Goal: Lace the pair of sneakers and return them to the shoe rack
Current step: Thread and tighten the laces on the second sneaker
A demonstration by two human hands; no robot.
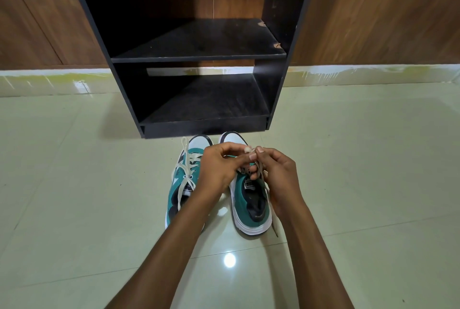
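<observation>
Two teal and white sneakers stand side by side on the floor, toes toward the black shoe rack (199, 57). The left sneaker (183, 184) carries a tied white lace with loose loops. Over the right sneaker (251, 204) my left hand (219, 166) and my right hand (276, 171) meet, both pinching its white lace (261, 171) above the eyelets. One lace end trails down past the shoe's right side to the floor. My hands hide the right sneaker's front eyelets.
The rack has two dark shelves, both bare, and stands against a brown wooden wall (373, 14). Glossy pale floor tiles (87, 209) spread on all sides of the shoes.
</observation>
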